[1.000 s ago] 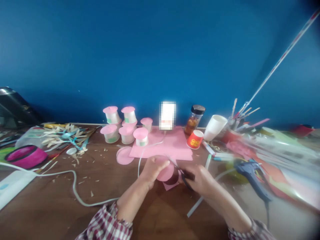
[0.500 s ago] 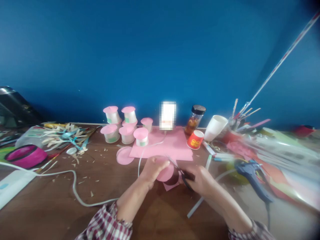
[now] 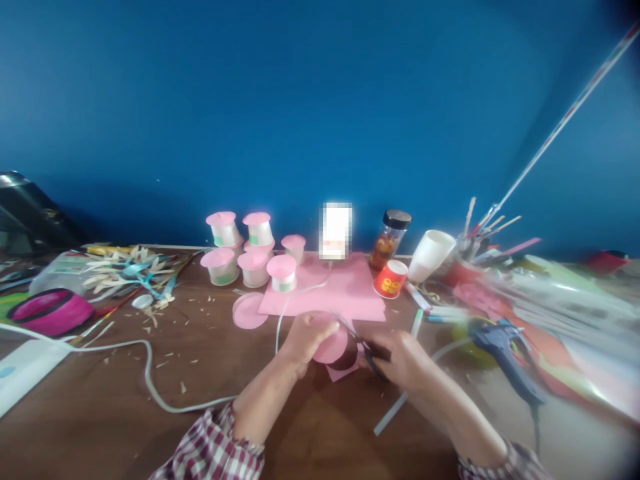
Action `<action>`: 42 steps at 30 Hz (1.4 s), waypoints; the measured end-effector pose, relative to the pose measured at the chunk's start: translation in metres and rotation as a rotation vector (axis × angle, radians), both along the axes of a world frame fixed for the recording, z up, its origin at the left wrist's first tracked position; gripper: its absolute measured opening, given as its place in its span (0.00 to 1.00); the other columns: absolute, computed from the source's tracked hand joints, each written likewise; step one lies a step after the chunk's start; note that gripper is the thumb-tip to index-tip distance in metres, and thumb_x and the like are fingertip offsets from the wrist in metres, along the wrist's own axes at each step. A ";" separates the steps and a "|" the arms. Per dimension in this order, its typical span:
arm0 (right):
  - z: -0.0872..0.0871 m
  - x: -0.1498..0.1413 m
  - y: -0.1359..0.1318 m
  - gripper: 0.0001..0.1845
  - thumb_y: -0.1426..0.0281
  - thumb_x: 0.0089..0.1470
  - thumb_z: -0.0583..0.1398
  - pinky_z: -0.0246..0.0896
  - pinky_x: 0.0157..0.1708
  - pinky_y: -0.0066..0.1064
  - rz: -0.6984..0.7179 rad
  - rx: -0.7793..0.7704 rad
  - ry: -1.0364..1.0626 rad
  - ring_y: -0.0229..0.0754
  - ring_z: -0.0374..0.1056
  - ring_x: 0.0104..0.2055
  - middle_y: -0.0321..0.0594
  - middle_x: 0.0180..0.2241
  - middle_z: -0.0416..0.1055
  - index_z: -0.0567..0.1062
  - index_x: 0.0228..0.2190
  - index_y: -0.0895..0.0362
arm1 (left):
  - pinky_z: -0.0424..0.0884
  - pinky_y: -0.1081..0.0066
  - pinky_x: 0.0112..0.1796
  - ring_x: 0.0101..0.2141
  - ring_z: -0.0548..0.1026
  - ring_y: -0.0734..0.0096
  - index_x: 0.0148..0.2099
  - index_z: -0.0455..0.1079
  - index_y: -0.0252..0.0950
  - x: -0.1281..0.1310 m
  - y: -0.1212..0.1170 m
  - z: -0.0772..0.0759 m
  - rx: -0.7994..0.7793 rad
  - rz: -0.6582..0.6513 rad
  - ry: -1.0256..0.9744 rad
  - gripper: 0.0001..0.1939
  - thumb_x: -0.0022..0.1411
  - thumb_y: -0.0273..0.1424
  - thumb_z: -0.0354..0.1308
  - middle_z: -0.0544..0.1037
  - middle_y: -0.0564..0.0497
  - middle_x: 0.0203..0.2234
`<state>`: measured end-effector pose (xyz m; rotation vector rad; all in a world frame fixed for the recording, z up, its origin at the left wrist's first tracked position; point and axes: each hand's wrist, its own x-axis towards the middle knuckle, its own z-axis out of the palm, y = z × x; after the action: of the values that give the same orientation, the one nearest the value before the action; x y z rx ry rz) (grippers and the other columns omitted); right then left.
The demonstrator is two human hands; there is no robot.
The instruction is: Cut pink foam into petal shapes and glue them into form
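Observation:
My left hand [image 3: 306,341] pinches a pink paper [image 3: 331,345] whose near part is cut to a rounded edge, its thumb lying on top. A curved offcut [image 3: 341,373] of the same pink paper hangs below and to the right of it. In my right hand [image 3: 400,357] is a pair of scissors [image 3: 367,350], the fingers closed about the dark handles. The blades point up and left, at the paper's right edge. Beyond my hands lies a stack of pink paper sheets [image 3: 340,293], with a pink paper disc [image 3: 250,311] to its left.
Several white cups with pink tops [image 3: 255,273] stand at the back left. A red paper cup [image 3: 391,279], a lidded jar [image 3: 390,240] and a white cup [image 3: 431,255] stand back right. A glue gun [image 3: 513,357] lies right. A white cable [image 3: 150,373] crosses the left side.
The scissors' handles have shifted very slightly in my right hand. My left hand and the paper look the same.

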<state>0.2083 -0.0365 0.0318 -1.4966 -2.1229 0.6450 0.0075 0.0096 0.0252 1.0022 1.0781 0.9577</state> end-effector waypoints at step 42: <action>-0.007 -0.020 0.008 0.28 0.62 0.32 0.72 0.60 0.22 0.25 -0.619 -0.033 0.967 0.36 0.64 0.25 0.34 0.25 0.70 0.75 0.38 0.58 | 0.73 0.72 0.32 0.29 0.76 0.71 0.38 0.72 0.31 0.024 -0.021 -0.008 -0.173 -0.214 -0.329 0.18 0.46 0.34 0.70 0.78 0.45 0.31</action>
<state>0.1879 -0.0290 0.0248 -1.3389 -0.8771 0.9021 0.0313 -0.0112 0.0170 0.7678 0.7488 0.8059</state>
